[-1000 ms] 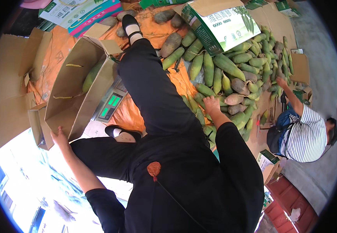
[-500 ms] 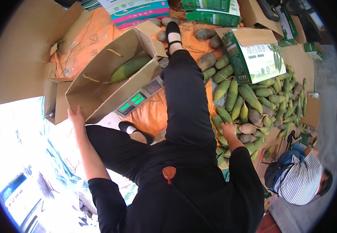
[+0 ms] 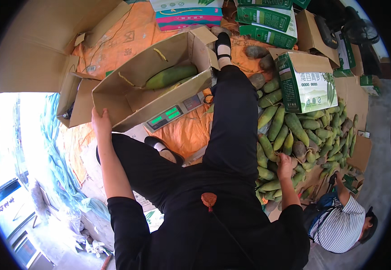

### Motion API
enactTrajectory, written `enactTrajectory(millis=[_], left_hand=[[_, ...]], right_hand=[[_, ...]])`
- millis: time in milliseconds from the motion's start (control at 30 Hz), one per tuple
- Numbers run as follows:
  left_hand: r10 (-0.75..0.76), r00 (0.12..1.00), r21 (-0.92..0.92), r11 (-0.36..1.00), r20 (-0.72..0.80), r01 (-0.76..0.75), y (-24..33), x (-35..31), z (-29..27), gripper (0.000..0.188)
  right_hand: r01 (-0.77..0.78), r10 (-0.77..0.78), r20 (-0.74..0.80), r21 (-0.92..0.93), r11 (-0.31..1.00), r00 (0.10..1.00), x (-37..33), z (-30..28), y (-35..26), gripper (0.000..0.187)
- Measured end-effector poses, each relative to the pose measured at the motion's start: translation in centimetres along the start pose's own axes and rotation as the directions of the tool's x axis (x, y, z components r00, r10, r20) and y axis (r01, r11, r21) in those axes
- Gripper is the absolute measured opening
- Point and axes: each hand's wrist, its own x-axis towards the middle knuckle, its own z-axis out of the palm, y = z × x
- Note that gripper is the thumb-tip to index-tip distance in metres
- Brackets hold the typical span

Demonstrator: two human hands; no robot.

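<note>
My left hand (image 3: pixel 101 121) grips the near left corner of an open cardboard box (image 3: pixel 119 96), thumb inside the wall. The box rests tilted on a digital scale (image 3: pixel 164 117) with lit green displays. Inside lies a large green radish (image 3: pixel 170 76), with part of another (image 3: pixel 182 84) showing beside the near wall. My right hand (image 3: pixel 285 166) is at the near side of a heap of green radishes (image 3: pixel 296 128), its fingers curled together next to a long radish (image 3: pixel 267 147). What those fingers hold, if anything, is hidden.
A green-and-white carton (image 3: pixel 310 85) stands on the heap's far side. More cartons (image 3: pixel 267 22) are stacked at the back. Orange sheeting (image 3: pixel 137 38) covers the floor around the scale. At the right, a person in a striped shirt (image 3: pixel 339 222) bends near tools.
The whole view has shifted, moving the scene right. My left hand stays on the box corner. My right hand's fingers are more curled, slightly nearer me. A second radish in the box has come into view.
</note>
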Motion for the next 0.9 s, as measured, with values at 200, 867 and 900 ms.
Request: enactTrajectory(millis=[200,867,900], left_hand=[[0.011,1.000,0.034,0.999,0.004,-0.011,0.9,-0.4,-0.4,0.033],[0.056,0.998,-0.001,0.998,-0.001,-0.056,-0.9,-0.3,-0.5,0.030],[0.084,0.996,0.008,0.996,0.005,-0.084,-0.7,0.1,0.3,0.030]], right_hand=[[-0.214,0.284,-0.234,0.284,0.935,0.930,4.7,-5.8,-3.8,0.036],[0.611,-0.321,-0.578,0.791,0.004,0.750,20.4,-19.3,-37.3,0.034],[0.557,-0.311,-0.542,0.829,-0.048,0.780,20.6,-18.3,-38.7,0.036]])
